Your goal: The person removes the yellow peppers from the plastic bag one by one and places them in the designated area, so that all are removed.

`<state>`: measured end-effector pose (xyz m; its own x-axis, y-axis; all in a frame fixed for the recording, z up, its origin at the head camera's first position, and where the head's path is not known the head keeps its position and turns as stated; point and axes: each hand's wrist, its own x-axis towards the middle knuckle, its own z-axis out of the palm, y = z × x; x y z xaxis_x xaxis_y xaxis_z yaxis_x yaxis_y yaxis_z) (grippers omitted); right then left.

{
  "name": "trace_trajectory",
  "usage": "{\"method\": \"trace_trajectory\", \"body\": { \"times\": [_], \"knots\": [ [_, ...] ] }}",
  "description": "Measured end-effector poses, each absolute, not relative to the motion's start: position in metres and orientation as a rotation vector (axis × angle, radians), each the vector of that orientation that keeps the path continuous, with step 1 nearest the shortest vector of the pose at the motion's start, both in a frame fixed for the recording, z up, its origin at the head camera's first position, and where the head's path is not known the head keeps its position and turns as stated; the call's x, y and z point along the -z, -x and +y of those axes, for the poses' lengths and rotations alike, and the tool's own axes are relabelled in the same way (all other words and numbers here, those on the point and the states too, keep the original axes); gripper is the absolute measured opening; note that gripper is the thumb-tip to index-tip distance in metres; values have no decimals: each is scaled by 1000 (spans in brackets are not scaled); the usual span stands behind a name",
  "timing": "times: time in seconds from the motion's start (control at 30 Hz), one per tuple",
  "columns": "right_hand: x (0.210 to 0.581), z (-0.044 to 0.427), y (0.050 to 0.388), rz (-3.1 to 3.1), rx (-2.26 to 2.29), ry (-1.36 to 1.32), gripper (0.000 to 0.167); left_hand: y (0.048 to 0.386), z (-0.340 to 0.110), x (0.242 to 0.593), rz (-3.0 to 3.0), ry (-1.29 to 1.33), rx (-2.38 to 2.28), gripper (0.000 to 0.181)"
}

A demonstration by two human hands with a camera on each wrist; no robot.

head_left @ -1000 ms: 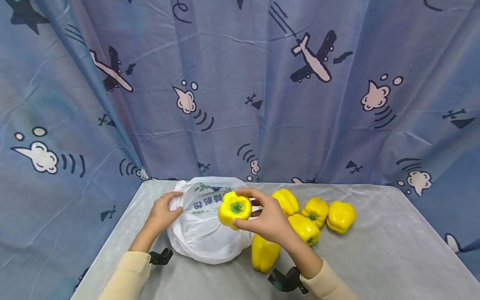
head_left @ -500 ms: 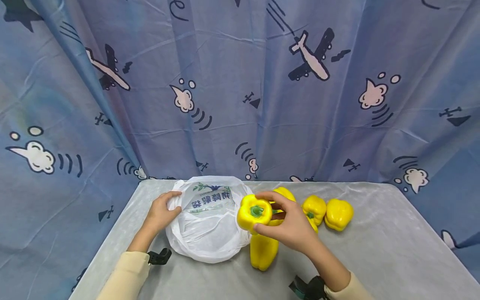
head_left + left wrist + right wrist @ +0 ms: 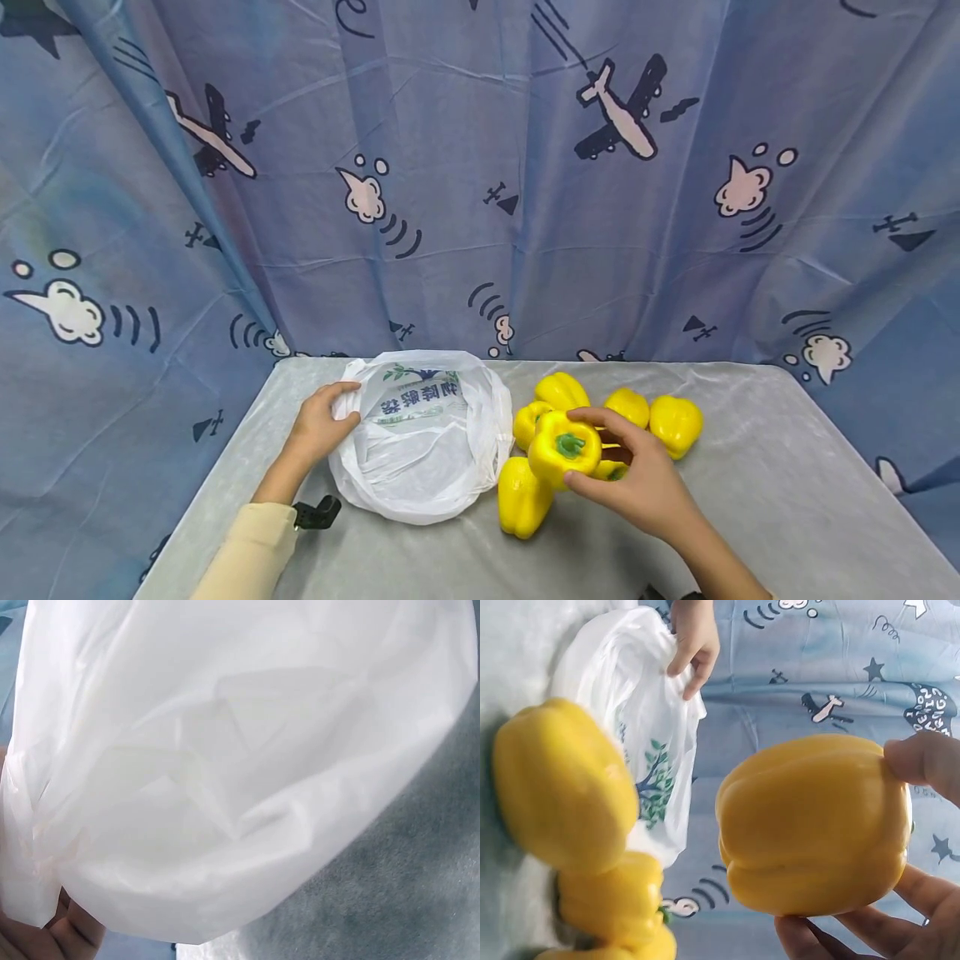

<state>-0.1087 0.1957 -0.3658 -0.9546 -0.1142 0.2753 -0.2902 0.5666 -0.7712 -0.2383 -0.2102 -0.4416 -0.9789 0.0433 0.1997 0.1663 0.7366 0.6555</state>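
My left hand (image 3: 322,425) pinches the left rim of a white plastic bag (image 3: 420,510), which stands with its mouth held wide. Printed characters and a tree show on its inner back wall; the left wrist view is mostly filled by the bag's side (image 3: 225,787). In my right hand (image 3: 648,479) is a yellow bell pepper (image 3: 549,457), gripped between thumb and fingers, its green stem facing the head camera. That pepper (image 3: 814,825) is held up to the right of the bag, in front of other peppers and partly hiding them.
Several more yellow bell peppers lie right of the bag: one in front (image 3: 522,500), one at the back (image 3: 562,390), one at the far right (image 3: 677,425). All rest on a grey cloth-covered table (image 3: 780,483). A blue patterned curtain (image 3: 450,208) hangs behind.
My right hand has moved right with the bell pepper, from the bag's right edge to over the other peppers. The left hand keeps its hold on the bag's rim.
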Motion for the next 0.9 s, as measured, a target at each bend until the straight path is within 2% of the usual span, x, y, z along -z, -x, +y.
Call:
{"method": "trace_trajectory", "body": {
  "times": [0.37, 0.9],
  "knots": [
    [384, 211, 100, -2592, -1333, -342, 56, 238, -214, 442, -2761, 155, 1079, 45],
    [422, 220, 95, -2770, -1354, -111, 58, 239, -212, 444, -2757, 171, 1078, 45]
  ]
}}
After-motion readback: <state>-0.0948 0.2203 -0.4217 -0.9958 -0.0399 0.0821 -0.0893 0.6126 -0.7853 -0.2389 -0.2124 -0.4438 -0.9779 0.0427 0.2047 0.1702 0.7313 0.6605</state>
